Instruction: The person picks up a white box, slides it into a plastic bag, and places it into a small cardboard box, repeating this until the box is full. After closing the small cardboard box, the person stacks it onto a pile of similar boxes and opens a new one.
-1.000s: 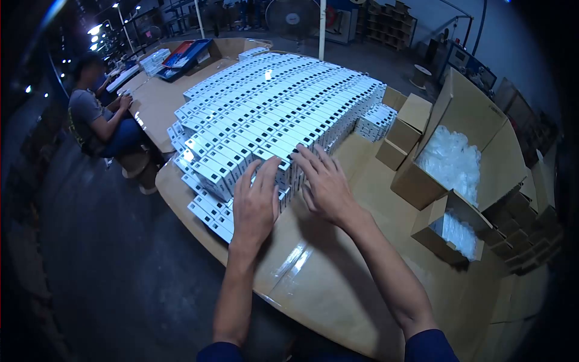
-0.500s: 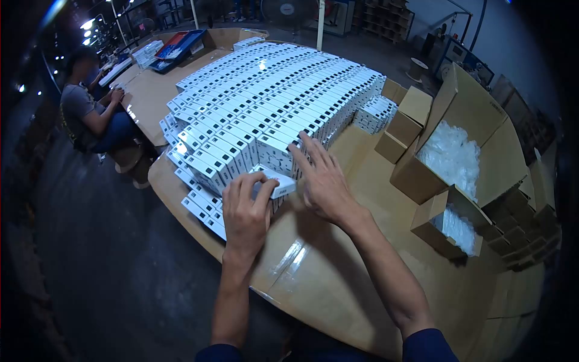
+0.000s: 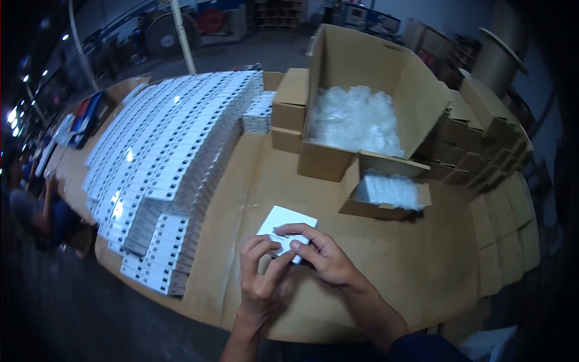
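A flat white box (image 3: 288,218) is between my two hands, above the brown table covering. My left hand (image 3: 260,274) grips its near left side with bent fingers. My right hand (image 3: 325,258) is closed on the near right part, thumb and fingertips on the box's face. The fingertips of both hands nearly meet there and hide part of it. To the left stands a large block of packed white boxes (image 3: 163,139), in tight rows, with a lower step (image 3: 163,241) at its near end.
A big open carton (image 3: 329,160) holds clear plastic bags. In front of it, a smaller open carton (image 3: 374,211) contains plastic-wrapped items. Closed brown boxes (image 3: 288,108) stand beside the block. Folded cardboard (image 3: 503,229) lies at right. A seated person (image 3: 36,208) is at far left.
My view has swung to the right. The white box has moved away from the stack toward the table's middle, and my right hand, earlier with fingers spread near the stack, now grips it too.
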Tool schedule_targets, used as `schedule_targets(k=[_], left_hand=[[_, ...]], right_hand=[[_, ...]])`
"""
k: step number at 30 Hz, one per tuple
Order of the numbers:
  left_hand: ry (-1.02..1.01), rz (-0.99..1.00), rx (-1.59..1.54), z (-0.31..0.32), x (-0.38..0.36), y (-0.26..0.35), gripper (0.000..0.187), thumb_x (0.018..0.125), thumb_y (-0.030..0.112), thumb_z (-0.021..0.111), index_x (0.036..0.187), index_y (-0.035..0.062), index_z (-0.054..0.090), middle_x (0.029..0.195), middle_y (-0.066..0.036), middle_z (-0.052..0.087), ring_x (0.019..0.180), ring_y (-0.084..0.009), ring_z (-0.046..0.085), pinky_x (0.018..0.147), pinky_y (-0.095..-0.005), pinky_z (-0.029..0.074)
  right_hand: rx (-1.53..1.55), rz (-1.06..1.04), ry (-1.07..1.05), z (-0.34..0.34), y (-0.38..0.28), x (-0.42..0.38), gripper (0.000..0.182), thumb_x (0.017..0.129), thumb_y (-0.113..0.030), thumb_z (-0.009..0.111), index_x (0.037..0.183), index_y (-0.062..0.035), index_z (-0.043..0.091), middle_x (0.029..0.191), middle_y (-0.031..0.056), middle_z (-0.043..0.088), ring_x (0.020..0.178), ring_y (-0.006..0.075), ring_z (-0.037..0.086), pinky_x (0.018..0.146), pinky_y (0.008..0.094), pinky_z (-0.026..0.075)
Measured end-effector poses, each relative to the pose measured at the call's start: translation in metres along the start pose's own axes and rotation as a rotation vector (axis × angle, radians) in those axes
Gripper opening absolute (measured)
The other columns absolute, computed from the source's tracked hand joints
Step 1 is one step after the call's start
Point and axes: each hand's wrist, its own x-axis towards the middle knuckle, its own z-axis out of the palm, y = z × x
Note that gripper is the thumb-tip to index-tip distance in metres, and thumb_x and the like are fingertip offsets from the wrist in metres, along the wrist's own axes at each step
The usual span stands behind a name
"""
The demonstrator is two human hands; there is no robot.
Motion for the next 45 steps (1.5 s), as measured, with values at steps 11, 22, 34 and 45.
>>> schedule_targets(k=[11,22,34,45], left_hand=[[-0.355,0.278,-0.084,0.160,0.215,-0.053,0.021,0.084,0.004,0.077,0.104,0.0017,0.071,0.094,-0.016,0.068,0.085,-0.0328,0.069,0.077,-0.0420,0.055],[-0.715,0.765,0.244,0.317,0.292,-0.090,0.030,0.081,0.017,0.081,0.109,0.0095,0.072,0.114,-0.006,0.065,0.105,-0.0296,0.061,0.094,-0.0400,0.053],[-0.349,0.083,-0.349,0.260,0.291,-0.058,0.016,0.102,0.013,0.061,0.111,0.0007,0.056,0.098,-0.026,0.067,0.090,-0.0456,0.065,0.079,-0.0462,0.051],[0.024,0.112,-0.322,0.293,0.296,-0.082,0.010,0.104,0.008,0.058,0.111,0.0020,0.054,0.085,-0.027,0.066,0.081,-0.0465,0.068,0.068,-0.0475,0.052]], right_hand=[[-0.698,-0.164,0.508,-0.169,-0.093,-0.013,0.022,0.099,0.001,0.054,0.112,-0.0007,0.072,0.109,0.0140,0.064,0.102,0.0218,0.067,0.085,0.0338,0.058],[-1.184,-0.240,0.670,-0.276,-0.091,0.061,0.031,0.094,-0.006,0.058,0.122,-0.0057,0.072,0.124,0.0338,0.059,0.127,0.0459,0.055,0.113,0.0479,0.041],[-1.181,-0.173,0.620,-0.283,-0.075,0.116,0.047,0.074,-0.032,0.088,0.109,-0.0015,0.077,0.114,0.0303,0.071,0.134,0.0502,0.051,0.115,0.0489,0.041],[-1.073,-0.320,0.727,-0.300,-0.075,0.131,0.022,0.083,-0.023,0.081,0.092,-0.0028,0.080,0.090,0.0202,0.076,0.084,0.0309,0.074,0.082,0.0402,0.055]])
